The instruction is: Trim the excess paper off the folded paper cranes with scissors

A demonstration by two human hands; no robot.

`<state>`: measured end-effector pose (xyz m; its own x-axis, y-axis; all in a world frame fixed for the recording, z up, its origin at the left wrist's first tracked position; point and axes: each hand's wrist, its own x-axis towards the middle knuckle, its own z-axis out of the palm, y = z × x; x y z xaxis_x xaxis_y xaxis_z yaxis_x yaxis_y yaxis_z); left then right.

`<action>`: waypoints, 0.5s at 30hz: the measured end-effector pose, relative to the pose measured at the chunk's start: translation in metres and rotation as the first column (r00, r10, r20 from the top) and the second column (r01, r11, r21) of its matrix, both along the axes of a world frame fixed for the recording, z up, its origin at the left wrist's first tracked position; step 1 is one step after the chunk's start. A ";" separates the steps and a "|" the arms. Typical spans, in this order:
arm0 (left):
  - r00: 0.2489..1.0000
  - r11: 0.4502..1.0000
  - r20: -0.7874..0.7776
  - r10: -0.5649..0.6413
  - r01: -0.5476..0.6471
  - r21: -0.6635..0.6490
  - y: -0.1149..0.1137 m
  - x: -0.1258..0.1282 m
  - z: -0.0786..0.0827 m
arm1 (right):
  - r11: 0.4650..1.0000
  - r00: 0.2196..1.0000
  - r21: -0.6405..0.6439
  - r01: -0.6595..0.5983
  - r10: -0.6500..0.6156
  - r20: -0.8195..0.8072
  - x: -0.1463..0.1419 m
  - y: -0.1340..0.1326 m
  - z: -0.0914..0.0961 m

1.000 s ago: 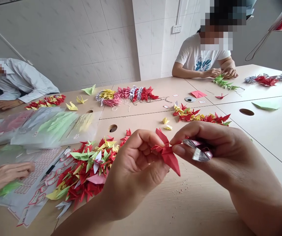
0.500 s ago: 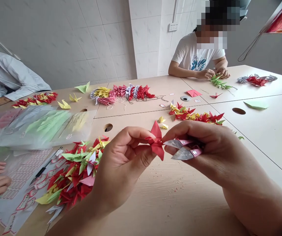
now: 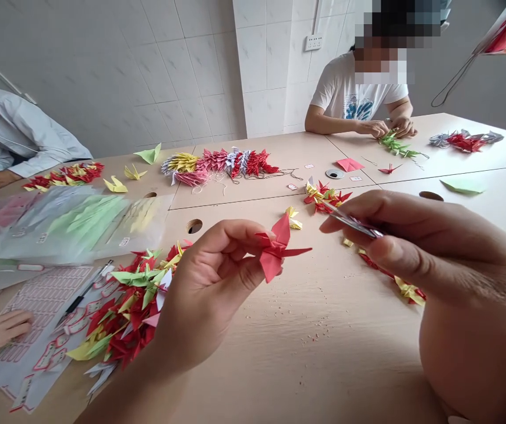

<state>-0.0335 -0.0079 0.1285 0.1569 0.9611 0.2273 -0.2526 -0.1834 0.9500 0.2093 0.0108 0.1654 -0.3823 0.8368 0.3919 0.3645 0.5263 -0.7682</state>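
Note:
My left hand (image 3: 217, 288) pinches a red origami crane (image 3: 277, 250) between thumb and fingers. The crane's wings point up and down, and a thin pointed end sticks out to the right. My right hand (image 3: 416, 247) is to the right of the crane, apart from it, with fingers closed on small thread snips (image 3: 352, 221). Their metal blades point up and left, seen nearly edge-on; the rest is hidden in the palm. Below and behind the left hand lies a heap of red, green, yellow and white paper cranes (image 3: 136, 312).
A string of red and yellow cranes (image 3: 323, 197) lies behind my right hand. Plastic bags of folded paper (image 3: 80, 227), a pen (image 3: 87, 288) and label sheets (image 3: 43, 294) are on the left, beside another person's hand (image 3: 3, 335). Across the table, a person (image 3: 359, 100) handles green cranes (image 3: 396, 147).
My right hand has moved right, away from the crane, and turned the snips edge-on. A pointed end of the crane now shows at its right. The other person's hand at left has shifted.

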 end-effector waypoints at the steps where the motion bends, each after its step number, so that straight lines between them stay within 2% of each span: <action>1: 1.000 1.000 0.001 -0.008 0.008 0.005 0.000 0.000 0.000 | 1.000 1.000 -0.021 -0.013 0.013 -0.003 0.000 0.000 -0.001; 3: 0.999 0.999 0.006 -0.035 0.035 0.005 -0.002 0.000 0.001 | 0.996 0.998 -0.061 -0.066 0.066 0.000 -0.001 0.001 -0.003; 4: 0.999 0.999 0.009 -0.049 0.049 -0.001 -0.003 0.000 0.001 | 0.997 0.998 -0.049 -0.054 0.055 0.007 -0.001 0.002 -0.004; 8: 0.998 0.997 0.000 -0.063 0.063 -0.039 -0.007 0.001 0.004 | 0.982 0.995 0.191 0.005 -0.025 0.099 -0.003 0.006 -0.007; 11: 0.999 0.998 -0.025 -0.047 0.046 -0.050 -0.008 0.002 0.004 | 0.931 0.979 0.365 -0.009 -0.066 0.192 -0.005 0.007 -0.006; 15: 0.998 0.998 -0.034 -0.052 0.051 -0.039 -0.009 0.001 0.003 | 0.859 0.960 0.512 -0.018 -0.128 0.247 -0.008 0.003 -0.005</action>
